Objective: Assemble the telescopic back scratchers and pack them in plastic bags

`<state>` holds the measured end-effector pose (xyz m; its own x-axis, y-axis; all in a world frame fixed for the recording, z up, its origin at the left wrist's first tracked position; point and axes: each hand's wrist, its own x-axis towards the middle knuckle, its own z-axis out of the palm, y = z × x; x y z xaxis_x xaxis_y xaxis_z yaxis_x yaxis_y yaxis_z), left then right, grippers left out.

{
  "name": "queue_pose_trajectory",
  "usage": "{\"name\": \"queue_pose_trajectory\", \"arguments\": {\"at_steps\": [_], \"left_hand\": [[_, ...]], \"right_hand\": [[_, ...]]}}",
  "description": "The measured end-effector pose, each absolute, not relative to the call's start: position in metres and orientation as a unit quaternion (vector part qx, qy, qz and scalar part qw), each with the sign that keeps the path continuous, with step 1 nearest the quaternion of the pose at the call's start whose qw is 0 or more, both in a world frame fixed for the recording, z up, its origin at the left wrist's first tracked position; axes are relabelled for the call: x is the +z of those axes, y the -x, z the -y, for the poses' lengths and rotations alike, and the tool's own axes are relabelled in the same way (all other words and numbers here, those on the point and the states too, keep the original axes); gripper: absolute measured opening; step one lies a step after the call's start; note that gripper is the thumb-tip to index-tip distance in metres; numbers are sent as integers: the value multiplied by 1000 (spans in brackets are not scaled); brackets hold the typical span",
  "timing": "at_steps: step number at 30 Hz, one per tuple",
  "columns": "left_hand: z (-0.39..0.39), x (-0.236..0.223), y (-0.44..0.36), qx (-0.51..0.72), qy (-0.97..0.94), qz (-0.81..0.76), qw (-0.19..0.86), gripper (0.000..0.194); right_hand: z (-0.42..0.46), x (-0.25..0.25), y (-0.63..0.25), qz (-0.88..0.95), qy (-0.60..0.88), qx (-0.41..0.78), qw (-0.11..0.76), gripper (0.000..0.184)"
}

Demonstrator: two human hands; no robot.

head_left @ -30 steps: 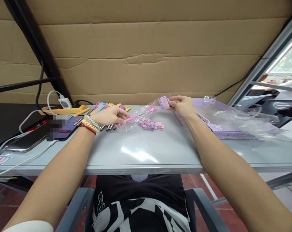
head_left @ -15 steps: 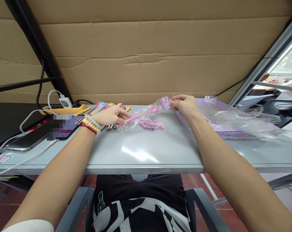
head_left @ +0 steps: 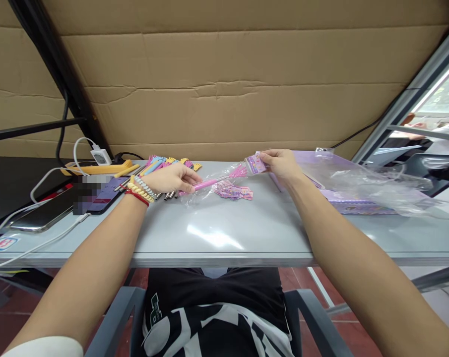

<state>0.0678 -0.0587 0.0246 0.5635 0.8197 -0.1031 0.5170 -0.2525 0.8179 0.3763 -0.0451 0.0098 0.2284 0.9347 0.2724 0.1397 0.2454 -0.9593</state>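
A pink back scratcher (head_left: 208, 183) with a metal rod and a claw-like head lies inside a clear plastic sleeve (head_left: 198, 197). At its handle end, my left hand (head_left: 172, 178) is closed on the scratcher and the sleeve. My right hand (head_left: 280, 162) pinches a purple printed header card (head_left: 255, 163) at the sleeve's other end, near the claw head. Just below the sleeve rests a small pile of pink and purple printed cards (head_left: 234, 191). Several more back scratchers (head_left: 164, 162) with pink, blue and yellow heads lie behind my left hand, which partly hides them.
On the right, clear plastic bags (head_left: 373, 181) lie over a purple box (head_left: 361, 207). Phones (head_left: 45, 210), white cables (head_left: 38, 259) and a yellow object (head_left: 94, 170) occupy the left. Cardboard (head_left: 224, 89) stands behind the table (head_left: 209, 233); a metal frame post (head_left: 406, 99) rises at right.
My right hand has shifted slightly, and the header card has moved a little to the right and down. The scratcher's head has slid slightly toward the card. My left hand stays in place.
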Motion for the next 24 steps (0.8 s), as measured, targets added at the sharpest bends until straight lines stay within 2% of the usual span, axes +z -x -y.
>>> {"name": "queue_pose_trajectory", "arguments": {"at_steps": [4,12,15,20,23,24], "left_hand": [[58,24,-67,174,-772,-435,428,35],[58,22,-67,179,-773,-429,431,37],[57,22,-68,178,-767,-435,437,37],[59,23,-68,184,-762,-438,440,37],[59,24,-68,187,-760,-437,443,35],[60,24,-68,188,-760,-438,443,35]], "right_hand": [[41,6,-382,533,507,313,600,8],[44,8,-382,535,518,271,610,14],[46,8,-380,552,499,303,596,22],[45,7,-377,567,483,350,568,47],[43,8,-375,536,501,391,556,55],[42,8,-375,529,509,395,552,52]]}}
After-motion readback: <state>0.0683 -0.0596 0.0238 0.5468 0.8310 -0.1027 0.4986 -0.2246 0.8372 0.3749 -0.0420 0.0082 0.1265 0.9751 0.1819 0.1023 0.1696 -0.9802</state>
